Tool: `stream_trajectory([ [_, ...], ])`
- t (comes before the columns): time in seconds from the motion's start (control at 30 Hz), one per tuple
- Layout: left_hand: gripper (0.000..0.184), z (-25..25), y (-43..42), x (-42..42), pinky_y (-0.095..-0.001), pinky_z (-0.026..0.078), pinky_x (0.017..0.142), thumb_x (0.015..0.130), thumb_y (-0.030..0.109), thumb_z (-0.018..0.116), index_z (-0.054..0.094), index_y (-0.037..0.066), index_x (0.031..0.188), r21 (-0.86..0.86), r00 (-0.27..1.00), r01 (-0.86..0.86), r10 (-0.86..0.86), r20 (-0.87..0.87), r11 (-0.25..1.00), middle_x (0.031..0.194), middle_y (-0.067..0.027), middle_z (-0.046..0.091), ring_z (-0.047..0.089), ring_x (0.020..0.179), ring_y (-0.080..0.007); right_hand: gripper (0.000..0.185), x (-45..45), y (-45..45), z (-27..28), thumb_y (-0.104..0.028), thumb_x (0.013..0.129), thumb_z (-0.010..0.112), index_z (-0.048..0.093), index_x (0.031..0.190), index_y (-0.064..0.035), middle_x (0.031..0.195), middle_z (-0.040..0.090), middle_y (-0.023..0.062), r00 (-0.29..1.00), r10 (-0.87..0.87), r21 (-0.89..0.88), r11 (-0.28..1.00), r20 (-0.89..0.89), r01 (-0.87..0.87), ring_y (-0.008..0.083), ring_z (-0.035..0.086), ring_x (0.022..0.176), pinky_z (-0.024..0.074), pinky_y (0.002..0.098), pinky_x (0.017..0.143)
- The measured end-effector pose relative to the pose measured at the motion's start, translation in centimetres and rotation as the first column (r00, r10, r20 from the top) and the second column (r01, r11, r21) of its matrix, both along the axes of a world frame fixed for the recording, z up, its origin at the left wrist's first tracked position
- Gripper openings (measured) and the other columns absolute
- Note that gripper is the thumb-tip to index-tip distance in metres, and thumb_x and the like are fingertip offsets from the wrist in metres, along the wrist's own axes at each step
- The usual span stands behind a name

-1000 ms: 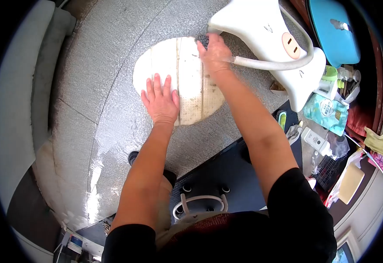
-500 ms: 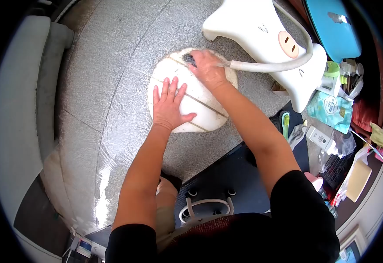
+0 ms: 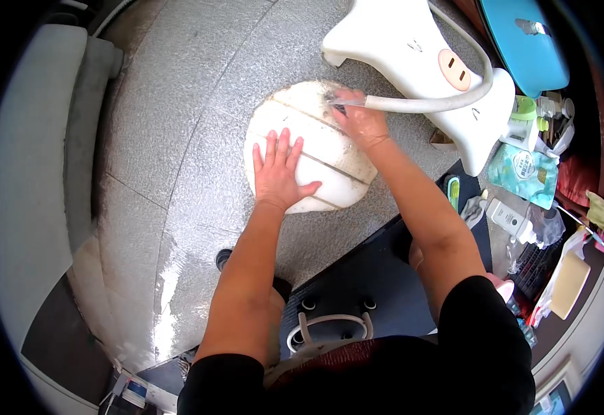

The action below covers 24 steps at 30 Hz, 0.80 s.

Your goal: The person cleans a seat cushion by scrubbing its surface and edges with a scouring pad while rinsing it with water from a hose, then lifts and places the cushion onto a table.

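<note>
White panel (image 3: 319, 140) under splayed left grip (image 3: 276, 178)

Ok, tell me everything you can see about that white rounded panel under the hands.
The white rounded panel lies broad face up on the grey floor. Dark parallel lines slant across it, and yellow-brown stains mark its top and right edges. It may be plastic or foam; I can't tell. The left hand is spread on its left part; the right hand is at its upper right, over a small dark thing. Water from the hose meets its top.
</note>
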<state>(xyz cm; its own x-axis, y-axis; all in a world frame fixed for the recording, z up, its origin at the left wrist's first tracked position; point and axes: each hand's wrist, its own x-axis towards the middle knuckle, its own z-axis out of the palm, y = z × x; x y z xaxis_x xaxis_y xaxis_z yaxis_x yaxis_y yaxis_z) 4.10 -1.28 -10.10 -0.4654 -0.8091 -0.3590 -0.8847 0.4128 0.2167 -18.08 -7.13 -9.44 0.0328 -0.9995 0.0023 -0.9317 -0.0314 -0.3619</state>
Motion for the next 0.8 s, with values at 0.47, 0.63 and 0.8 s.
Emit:
stream_trajectory([
  [0.47,0.11,-0.5,-0.4,-0.9,-0.0582,-0.002,0.116,0.07,0.079,0.055,0.025,0.014,0.153,-0.046,0.976,-0.22,0.219,-0.012,0.974,0.161,-0.0143,0.01,0.001,0.149,-0.0347,0.036,1.0,-0.5,-1.1,-0.029,0.079,0.072,0.061,0.108,-0.011,0.092,0.064,0.0103,1.0,0.003,-0.054,0.999,-0.003,-0.003,0.0306,0.066,0.081,0.0544,0.0409,0.073],
  [0.63,0.109,0.1,3.2,-2.4,-0.06,0.006,0.114,0.07,0.078,0.059,0.029,0.012,0.151,-0.082,0.966,-0.257,0.256,-0.031,0.963,0.159,-0.0162,0.016,0.008,0.147,-0.0359,0.038,1.7,1.3,-1.6,-0.03,0.078,0.072,0.06,0.112,-0.0168,0.099,0.062,0.0113,0.928,-0.369,0.044,0.929,0.041,0.368,0.0336,0.064,0.088,0.0538,0.0446,0.074],
  [0.8,0.078,-0.9,0.3,1.9,-0.0549,0.018,0.114,0.076,0.063,0.065,0.053,0.013,0.134,-0.147,0.972,-0.018,-0.017,-0.232,0.989,0.148,-0.0159,0.038,0.03,0.14,-0.0335,0.035,3.7,0.0,-1.2,-0.03,0.08,0.071,0.059,0.109,-0.0142,0.101,0.059,0.0128,0.919,-0.394,0.021,0.919,0.026,0.394,0.0359,0.063,0.088,0.0521,0.0485,0.074],
])
